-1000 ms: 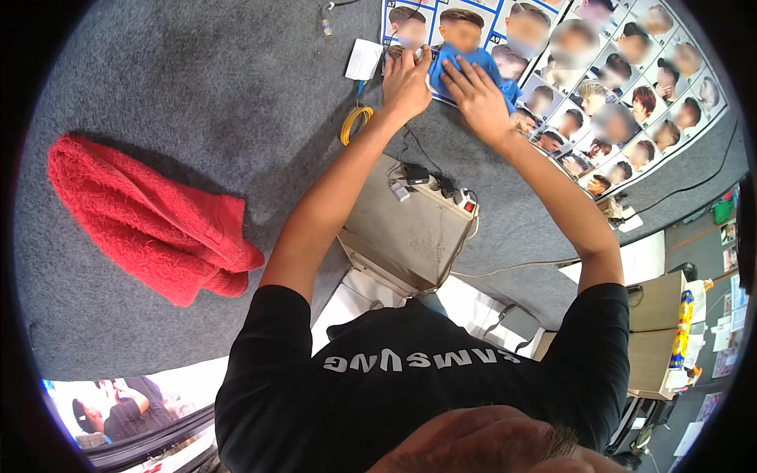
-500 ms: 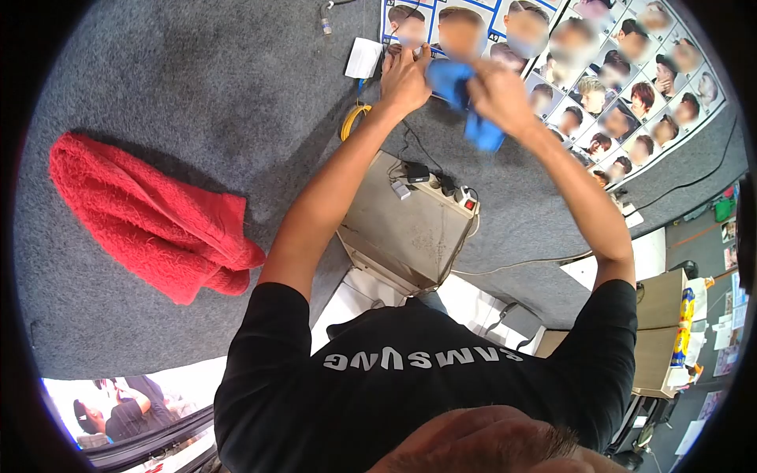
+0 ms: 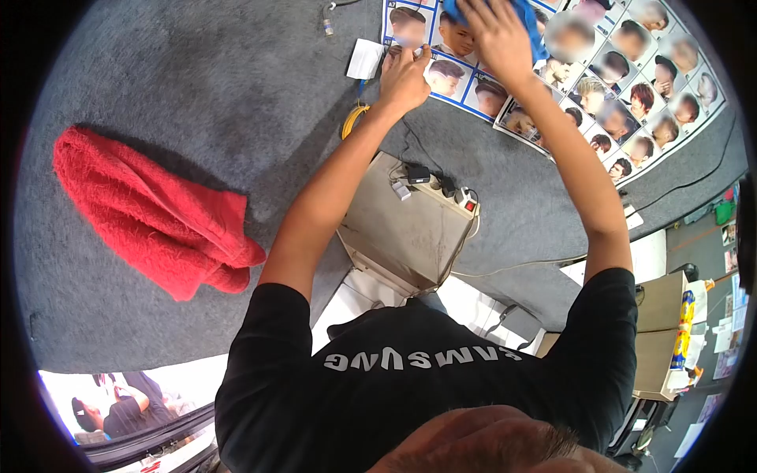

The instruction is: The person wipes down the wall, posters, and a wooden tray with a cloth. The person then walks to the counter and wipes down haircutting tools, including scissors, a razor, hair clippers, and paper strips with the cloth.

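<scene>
My right hand point(image 3: 503, 41) is raised at the top, its fingers stretched over a blue cloth point(image 3: 530, 17). It presses the cloth against a haircut poster point(image 3: 453, 76) with rows of head photos. Lower and to the left, my left hand point(image 3: 406, 83) rests at the poster's left edge, fingers apart and fingertips touching the sheet. The cloth lies partly hidden under the right hand. Next to the left hand is a white wall plate point(image 3: 365, 59).
A red towel point(image 3: 154, 217) hangs on the grey carpet-like surface at left. Below my hands, a beige cabinet point(image 3: 402, 225) carries a power strip point(image 3: 445, 189) with plugs. A yellow cable coil point(image 3: 355, 121) hangs nearby. A mirror or window point(image 3: 130, 406) shows a person at lower left.
My right hand has moved up with the blue cloth, from the poster's lower edge onto its upper part, uncovering the lower photos. My left hand stays nearly in place.
</scene>
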`<action>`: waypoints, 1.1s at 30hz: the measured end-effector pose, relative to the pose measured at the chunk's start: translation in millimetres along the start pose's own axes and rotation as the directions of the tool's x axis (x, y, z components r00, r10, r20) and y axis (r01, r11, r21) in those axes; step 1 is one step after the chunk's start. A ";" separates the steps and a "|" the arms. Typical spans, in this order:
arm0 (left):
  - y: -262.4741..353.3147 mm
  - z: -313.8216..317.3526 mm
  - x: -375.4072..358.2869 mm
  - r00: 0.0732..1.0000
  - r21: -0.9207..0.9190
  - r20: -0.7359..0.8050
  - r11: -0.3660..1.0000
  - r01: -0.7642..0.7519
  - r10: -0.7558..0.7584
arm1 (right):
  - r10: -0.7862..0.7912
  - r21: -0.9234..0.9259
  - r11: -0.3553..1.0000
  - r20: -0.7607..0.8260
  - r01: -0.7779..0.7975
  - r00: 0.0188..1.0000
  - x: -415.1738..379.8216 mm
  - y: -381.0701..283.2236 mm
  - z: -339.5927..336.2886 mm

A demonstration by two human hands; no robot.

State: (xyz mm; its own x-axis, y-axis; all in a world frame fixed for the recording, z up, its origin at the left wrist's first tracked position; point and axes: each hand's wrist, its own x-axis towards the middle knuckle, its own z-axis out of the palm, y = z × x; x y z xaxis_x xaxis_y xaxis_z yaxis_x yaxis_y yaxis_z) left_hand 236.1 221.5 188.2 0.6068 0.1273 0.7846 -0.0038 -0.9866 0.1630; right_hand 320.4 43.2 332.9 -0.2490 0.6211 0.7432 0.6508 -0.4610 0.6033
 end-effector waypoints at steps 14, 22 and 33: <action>-6.2 5.2 1.3 1.000 -0.017 0.016 1.000 0.001 0.000 | -0.053 0.143 0.990 0.330 0.006 0.943 -112.0 -94.7 22.4; -9.8 7.2 2.1 0.999 0.011 0.027 1.000 -0.019 0.019 | -0.122 0.420 0.860 0.721 -0.289 0.682 -150.4 -138.6 -1.8; -2.0 5.7 0.6 0.978 0.025 -0.188 0.996 -0.083 0.086 | -0.201 0.042 -0.672 0.951 -0.740 0.237 -219.4 -166.2 -92.5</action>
State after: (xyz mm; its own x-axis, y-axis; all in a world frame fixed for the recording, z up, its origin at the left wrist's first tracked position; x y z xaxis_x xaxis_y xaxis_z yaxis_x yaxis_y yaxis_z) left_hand 241.0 223.0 184.9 0.4437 0.0587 0.8942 -0.0338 -0.9960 0.0822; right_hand 200.5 -75.1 96.4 0.4924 0.8420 -0.2203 -0.2225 -0.1229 -0.9672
